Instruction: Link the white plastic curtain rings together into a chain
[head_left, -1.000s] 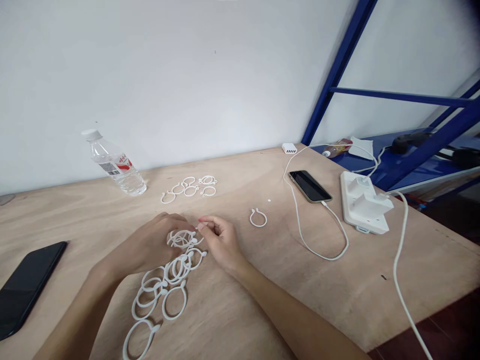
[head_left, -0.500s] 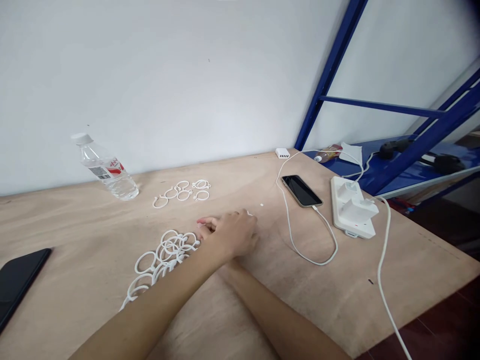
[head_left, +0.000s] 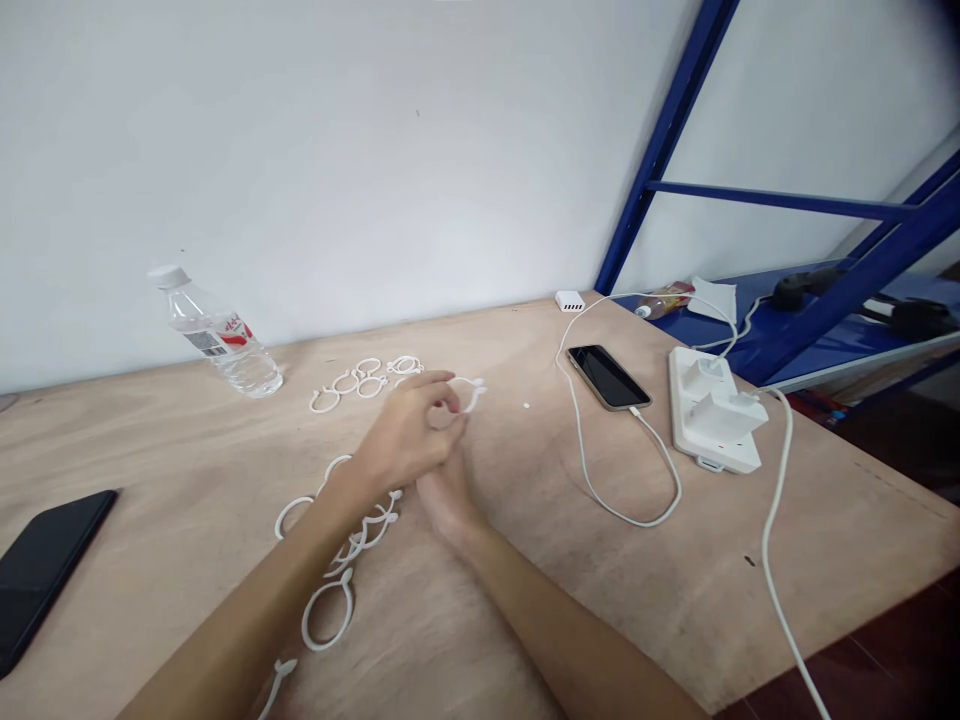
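Observation:
My left hand (head_left: pixel 409 430) is closed, with thumb and fingers curled round a white open ring (head_left: pixel 474 397). The ring has a small knob at its end and sticks out to the right of the fingertips. My right hand (head_left: pixel 442 495) is under and against the left one; its fingers are mostly hidden. Beneath my left forearm lies a loose pile of similar white rings (head_left: pixel 328 612), partly covered by the arm. Farther back, a smaller group of white rings (head_left: pixel 346 382) rests flat on the wooden table (head_left: pixel 525 620).
A water bottle (head_left: pixel 225 340) leans at the back left. One dark phone (head_left: pixel 52 570) lies at the left edge. On the right are a charging phone (head_left: pixel 609 378), a white cable (head_left: pixel 581 450), a power strip (head_left: pixel 716 415) with plugs and a small white charger (head_left: pixel 570 301). Blue shelving (head_left: pixel 660 150) stands beyond.
My left hand has moved left and up, and a white ring now shows in its fingers. My forearms no longer cross as far, uncovering more rings at the front of the pile.

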